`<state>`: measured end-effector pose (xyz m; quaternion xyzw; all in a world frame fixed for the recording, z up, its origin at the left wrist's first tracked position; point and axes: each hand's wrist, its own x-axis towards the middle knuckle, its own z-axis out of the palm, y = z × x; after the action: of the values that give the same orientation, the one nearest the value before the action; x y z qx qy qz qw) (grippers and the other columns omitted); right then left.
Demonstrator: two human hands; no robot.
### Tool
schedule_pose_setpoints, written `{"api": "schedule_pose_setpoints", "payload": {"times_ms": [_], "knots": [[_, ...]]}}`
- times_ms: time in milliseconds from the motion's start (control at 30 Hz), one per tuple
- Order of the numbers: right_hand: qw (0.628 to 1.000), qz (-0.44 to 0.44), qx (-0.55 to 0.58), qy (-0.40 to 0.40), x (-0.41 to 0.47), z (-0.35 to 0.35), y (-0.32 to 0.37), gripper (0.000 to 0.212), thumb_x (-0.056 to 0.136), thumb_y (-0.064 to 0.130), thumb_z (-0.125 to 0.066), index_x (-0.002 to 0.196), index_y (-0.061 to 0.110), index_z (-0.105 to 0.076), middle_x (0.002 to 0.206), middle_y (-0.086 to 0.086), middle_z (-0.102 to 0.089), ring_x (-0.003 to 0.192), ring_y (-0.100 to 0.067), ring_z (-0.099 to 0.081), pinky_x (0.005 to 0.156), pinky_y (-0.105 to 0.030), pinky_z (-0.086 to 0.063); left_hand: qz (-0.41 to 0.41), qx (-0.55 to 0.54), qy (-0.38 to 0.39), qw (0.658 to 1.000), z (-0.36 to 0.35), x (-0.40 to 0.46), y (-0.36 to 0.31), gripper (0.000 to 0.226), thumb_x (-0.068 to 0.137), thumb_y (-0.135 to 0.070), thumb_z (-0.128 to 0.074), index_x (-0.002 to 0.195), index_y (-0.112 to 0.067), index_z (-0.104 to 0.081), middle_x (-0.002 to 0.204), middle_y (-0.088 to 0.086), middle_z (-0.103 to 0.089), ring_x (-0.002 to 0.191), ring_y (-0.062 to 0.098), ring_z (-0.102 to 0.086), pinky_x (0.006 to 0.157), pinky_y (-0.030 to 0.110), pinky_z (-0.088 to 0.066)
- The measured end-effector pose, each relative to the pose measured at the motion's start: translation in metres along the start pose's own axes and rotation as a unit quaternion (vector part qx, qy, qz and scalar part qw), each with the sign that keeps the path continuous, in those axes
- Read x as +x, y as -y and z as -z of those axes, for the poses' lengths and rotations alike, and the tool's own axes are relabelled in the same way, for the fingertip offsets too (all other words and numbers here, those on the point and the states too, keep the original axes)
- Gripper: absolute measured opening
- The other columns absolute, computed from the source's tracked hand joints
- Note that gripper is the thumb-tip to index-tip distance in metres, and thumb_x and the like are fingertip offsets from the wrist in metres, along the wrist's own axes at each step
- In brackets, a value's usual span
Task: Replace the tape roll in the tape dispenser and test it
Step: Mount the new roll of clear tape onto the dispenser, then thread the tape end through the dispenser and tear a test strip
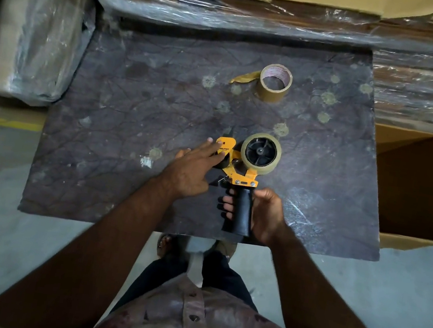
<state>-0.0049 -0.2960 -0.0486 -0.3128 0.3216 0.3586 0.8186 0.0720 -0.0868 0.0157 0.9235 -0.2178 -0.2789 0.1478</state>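
Observation:
An orange tape dispenser [238, 177] lies on the dark marble table [140, 100], with a clear tape roll [261, 153] mounted on its black hub. My right hand [264, 214] is closed around the dispenser's black handle [241, 213]. My left hand [194, 169] rests with spread fingers on the orange front plate near the blade end. A brown tape roll [274, 83] stands farther back on the table, a loose tail of tape trailing to its left.
An open cardboard box [410, 188] stands at the table's right side. Plastic-wrapped stacks of flattened cardboard [262, 12] line the back and left. My feet and the grey floor show below the table's front edge.

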Motion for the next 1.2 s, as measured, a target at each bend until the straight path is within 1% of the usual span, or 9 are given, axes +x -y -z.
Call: {"api": "schedule_pose_setpoints", "payload": {"times_ms": [67, 200, 333, 433, 600, 733, 800, 900, 1200], "knots": [[1.000, 0.000, -0.002, 0.010, 0.001, -0.001, -0.002, 0.066, 0.067, 0.033, -0.055, 0.124, -0.001, -0.056, 0.113, -0.024, -0.062, 0.097, -0.035, -0.061, 0.089, -0.041, -0.048, -0.002, -0.010, -0.017, 1.000, -0.003, -0.006, 0.007, 0.085, 0.082, -0.007, -0.058, 0.159, -0.021, -0.025, 0.171, -0.003, -0.004, 0.157, 0.015, 0.002, 0.122, 0.057, -0.017], [0.996, 0.003, -0.050, -0.074, 0.002, -0.012, -0.004, 0.027, 0.087, 0.029, -0.047, 0.095, 0.008, -0.061, 0.091, -0.017, -0.069, 0.079, -0.027, -0.064, 0.076, -0.036, -0.052, 0.027, -0.035, -0.033, 0.998, -0.006, -0.023, 0.020, 0.082, 0.082, -0.009, -0.058, 0.157, -0.022, -0.030, 0.170, -0.003, -0.010, 0.157, 0.014, -0.003, 0.119, 0.064, -0.021], [0.987, 0.000, -0.085, -0.137, -0.010, -0.037, -0.004, 0.026, 0.095, 0.031, -0.047, 0.075, 0.015, -0.053, 0.065, -0.007, -0.055, 0.056, -0.020, -0.052, 0.052, -0.027, -0.045, 0.005, -0.013, -0.056, 0.998, -0.002, -0.038, 0.024, 0.082, 0.080, -0.010, -0.060, 0.156, -0.023, -0.033, 0.169, -0.003, -0.014, 0.157, 0.014, -0.006, 0.116, 0.065, -0.027], [0.983, 0.025, -0.087, -0.158, -0.023, -0.053, -0.003, 0.028, 0.092, 0.030, -0.052, 0.067, 0.016, -0.052, 0.054, -0.002, -0.046, 0.045, -0.018, -0.041, 0.044, -0.024, -0.037, -0.022, -0.035, -0.099, 0.994, 0.012, -0.045, 0.021, 0.080, 0.078, -0.014, -0.058, 0.154, -0.025, -0.037, 0.169, -0.005, -0.016, 0.156, 0.012, -0.006, 0.119, 0.063, -0.024], [0.979, 0.092, -0.101, -0.153, -0.050, -0.086, -0.001, 0.025, 0.093, 0.026, -0.056, 0.070, 0.015, -0.055, 0.058, -0.001, -0.050, 0.046, -0.016, -0.046, 0.046, -0.025, -0.042, -0.041, -0.068, -0.144, 0.986, 0.050, -0.061, 0.008, 0.074, 0.081, -0.011, -0.058, 0.152, -0.022, -0.041, 0.168, -0.004, -0.019, 0.156, 0.012, -0.009, 0.114, 0.060, -0.026], [0.969, 0.160, -0.120, -0.145, -0.072, -0.122, 0.003, 0.017, 0.097, 0.020, -0.056, 0.083, 0.011, -0.056, 0.066, -0.009, -0.060, 0.054, -0.020, -0.058, 0.050, -0.026, -0.053, -0.057, -0.113, -0.213, 0.969, 0.077, -0.069, 0.004, 0.068, 0.080, -0.033, -0.050, 0.148, -0.026, -0.048, 0.164, -0.003, -0.031, 0.152, 0.018, -0.026, 0.114, 0.061, -0.031], [0.955, 0.200, -0.149, -0.158, -0.083, -0.139, 0.004, 0.014, 0.097, 0.018, -0.058, 0.090, 0.007, -0.060, 0.071, -0.013, -0.068, 0.056, -0.021, -0.065, 0.050, -0.028, -0.057, -0.075, -0.129, -0.248, 0.957, 0.091, -0.071, 0.000, 0.062, 0.086, -0.040, -0.056, 0.146, -0.029, -0.049, 0.163, -0.004, -0.035, 0.149, 0.020, -0.033, 0.114, 0.062, -0.030], [0.944, 0.249, -0.163, -0.142, -0.095, -0.160, 0.002, 0.009, 0.095, 0.014, -0.060, 0.089, 0.007, -0.061, 0.068, -0.012, -0.065, 0.050, -0.018, -0.054, 0.045, -0.027, -0.050, -0.107, -0.132, -0.302, 0.938, 0.117, -0.073, -0.008, 0.058, 0.088, -0.046, -0.068, 0.142, -0.031, -0.055, 0.160, -0.005, -0.039, 0.145, 0.020, -0.038, 0.113, 0.059, -0.031], [0.935, 0.293, -0.151, -0.126, -0.116, -0.190, -0.017, 0.011, 0.091, 0.015, -0.063, 0.083, 0.011, -0.059, 0.063, -0.008, -0.054, 0.049, -0.019, -0.045, 0.044, -0.027, -0.042, -0.064, 0.043, -0.292, 0.953, 0.158, -0.069, -0.052, 0.054, 0.075, -0.059, -0.076, 0.123, -0.040, -0.060, 0.163, -0.002, -0.028, 0.150, 0.022, -0.024, 0.113, 0.055, -0.026]]}}
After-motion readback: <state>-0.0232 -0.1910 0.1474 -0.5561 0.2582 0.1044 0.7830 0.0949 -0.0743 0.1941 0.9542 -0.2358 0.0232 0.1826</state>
